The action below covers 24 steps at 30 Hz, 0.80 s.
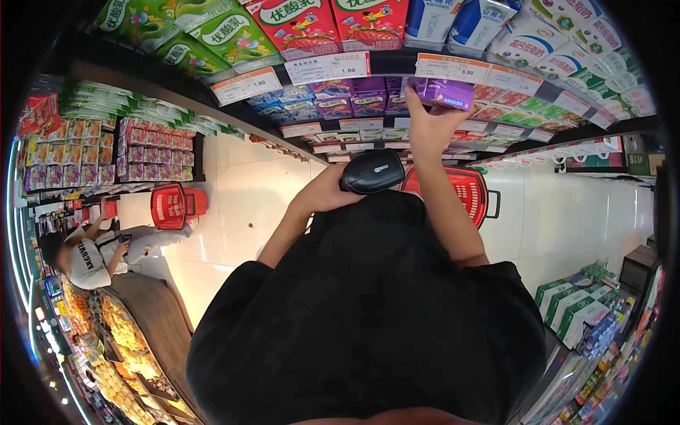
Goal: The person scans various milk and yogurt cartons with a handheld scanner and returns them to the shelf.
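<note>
A purple carton (449, 93) is in my right hand (431, 127), its fingers wrapped round it at the front of a shelf, just under the price tags. Lower and to the left, my left hand (326, 190) grips a black handheld device (373, 171) with a rounded top, close to my body. Purple and blue cartons (333, 99) stand on the shelf left of my right hand. A red basket (464, 193) lies below my right forearm, partly hidden by it.
Red and green cartons (297, 27) fill the upper shelf, with white cartons (538, 39) at the right. At the left are another red basket (168, 206) and a person (88, 258) beside a produce stand (124, 333). Green-and-white boxes (577, 312) are stacked at the lower right.
</note>
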Tool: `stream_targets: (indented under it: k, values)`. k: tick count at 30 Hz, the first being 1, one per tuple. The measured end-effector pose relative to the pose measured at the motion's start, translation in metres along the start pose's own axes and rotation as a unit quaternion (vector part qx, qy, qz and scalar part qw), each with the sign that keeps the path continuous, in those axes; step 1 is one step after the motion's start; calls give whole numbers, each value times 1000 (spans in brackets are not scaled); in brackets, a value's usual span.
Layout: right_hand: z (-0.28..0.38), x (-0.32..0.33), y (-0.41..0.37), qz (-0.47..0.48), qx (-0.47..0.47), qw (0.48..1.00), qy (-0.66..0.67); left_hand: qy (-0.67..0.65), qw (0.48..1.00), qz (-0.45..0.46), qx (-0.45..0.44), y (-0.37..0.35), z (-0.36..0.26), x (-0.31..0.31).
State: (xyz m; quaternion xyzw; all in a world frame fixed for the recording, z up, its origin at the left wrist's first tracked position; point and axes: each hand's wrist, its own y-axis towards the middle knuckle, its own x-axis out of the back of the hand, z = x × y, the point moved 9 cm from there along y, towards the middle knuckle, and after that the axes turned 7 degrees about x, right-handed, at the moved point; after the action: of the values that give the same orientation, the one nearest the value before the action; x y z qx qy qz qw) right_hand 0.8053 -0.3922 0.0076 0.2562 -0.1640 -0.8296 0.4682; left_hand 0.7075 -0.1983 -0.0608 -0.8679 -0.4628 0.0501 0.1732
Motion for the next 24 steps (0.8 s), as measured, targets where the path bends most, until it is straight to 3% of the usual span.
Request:
stream_targets:
  k: [2,5,8,10,12,13,14,16,20,22,24]
  values:
    - [11,1,2,-10,25,999,-30,8,1000,7,1,3,1,-1]
    - [13,-12,10,70,-44,986,-143,4,1000,1,3,5,0,-2]
    - [33,-38,23,136,-31,984,-113,21,1000,15,9,7,-4,-6]
    - [10,-43,18,128,-5,987,-99,15,1000,23,1,9,-6,-9]
    - [1,-67,7,205,-33,971,-118,17,1000,23,-5,9,-7,-10]
    - [6,-70,4,177,28,970,-166,18,1000,21,-12,9,-9,-10]
    - [3,-73,1,177,27,970,-166,18,1000,21,-11,8,-6,-10]
    - [10,-87,-4,218,87,957,-169,33,999,4,-11,7,-2,-5]
    - [14,-76,3,228,101,954,-165,-1,1000,-3,-4,7,0,-2]
    - [4,-76,3,286,67,937,-189,12,1000,-5,13,7,4,0]
    - [6,-67,7,286,54,940,-177,28,1000,1,9,11,4,0]
